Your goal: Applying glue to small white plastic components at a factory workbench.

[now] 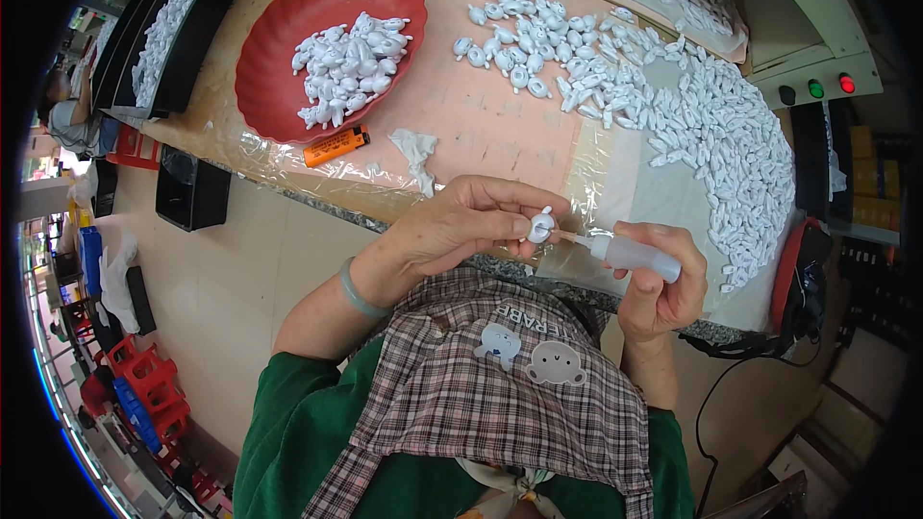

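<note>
Between the thumb and fingers of my left hand is a small white plastic piece, rounded with a little knob on top. My right hand grips a translucent squeeze bottle, tilted so its thin nozzle points left. The nozzle's tip meets the white piece or ends right beside it; I cannot tell which. Both hands are over the table's near edge. Beyond them, loose rounded white pieces lie on the pink sheet, and a broad spread of slimmer white pieces covers the right side.
A red fluted bowl holds a heap of white pieces. Near it lie a small orange object and a crumpled tissue. Black trays of white parts stand far left. A pale green machine frame with buttons rises at right.
</note>
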`<move>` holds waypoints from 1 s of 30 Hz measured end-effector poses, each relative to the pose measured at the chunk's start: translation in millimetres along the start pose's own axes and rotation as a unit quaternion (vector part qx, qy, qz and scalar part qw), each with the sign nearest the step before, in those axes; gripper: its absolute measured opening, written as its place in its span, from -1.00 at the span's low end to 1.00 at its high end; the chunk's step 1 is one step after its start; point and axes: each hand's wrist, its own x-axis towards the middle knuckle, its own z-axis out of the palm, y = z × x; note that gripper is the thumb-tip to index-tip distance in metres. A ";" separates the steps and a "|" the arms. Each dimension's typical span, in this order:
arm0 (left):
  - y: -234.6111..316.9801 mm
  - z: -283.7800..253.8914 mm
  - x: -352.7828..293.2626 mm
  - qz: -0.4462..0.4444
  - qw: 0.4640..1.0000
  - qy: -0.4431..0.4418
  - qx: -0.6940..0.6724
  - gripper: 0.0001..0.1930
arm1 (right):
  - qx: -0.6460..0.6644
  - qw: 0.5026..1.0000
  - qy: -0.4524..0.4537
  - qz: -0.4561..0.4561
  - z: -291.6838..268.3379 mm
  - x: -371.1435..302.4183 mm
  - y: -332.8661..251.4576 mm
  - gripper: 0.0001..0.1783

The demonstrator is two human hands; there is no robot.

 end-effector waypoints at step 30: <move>-2.6 -6.0 2.3 0.014 1.000 0.010 -0.005 -0.78 | -0.178 0.976 -0.014 -0.123 4.0 5.7 -13.4 -0.53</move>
